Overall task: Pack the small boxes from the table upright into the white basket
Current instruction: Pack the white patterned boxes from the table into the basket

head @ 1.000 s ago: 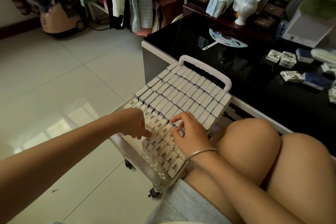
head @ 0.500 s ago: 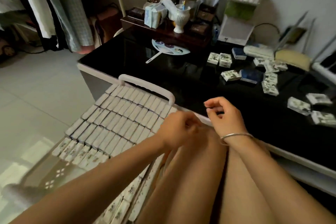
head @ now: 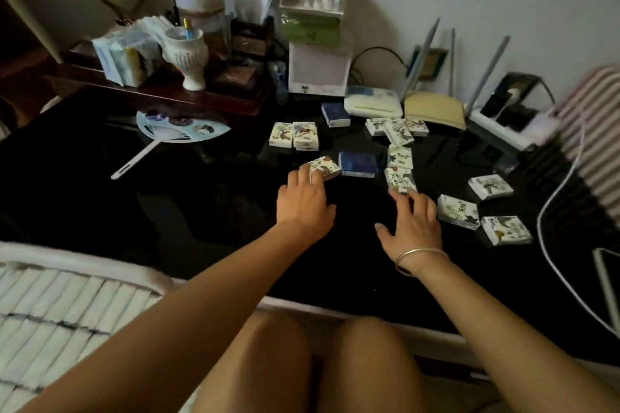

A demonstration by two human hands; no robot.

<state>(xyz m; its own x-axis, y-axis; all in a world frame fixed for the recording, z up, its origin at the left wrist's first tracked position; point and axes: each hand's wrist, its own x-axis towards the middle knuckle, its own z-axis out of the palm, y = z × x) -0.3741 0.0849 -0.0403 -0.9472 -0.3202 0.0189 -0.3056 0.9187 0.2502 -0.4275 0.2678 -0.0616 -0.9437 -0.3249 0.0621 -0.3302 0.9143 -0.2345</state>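
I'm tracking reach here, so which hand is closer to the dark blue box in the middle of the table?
Left. The left hand is just beside the dark blue box, fingers on the neighbouring white box. The right hand is farther, below and right.

Head camera looks steeply down, close over the table (head: 100, 198), slightly blurred.

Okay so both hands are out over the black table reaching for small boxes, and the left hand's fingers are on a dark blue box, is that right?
Not quite. In the head view the left hand has its fingers on a white illustrated box; the dark blue box lies just to its right, untouched. Both hands do reach over the black table, the right hand toward another white box.
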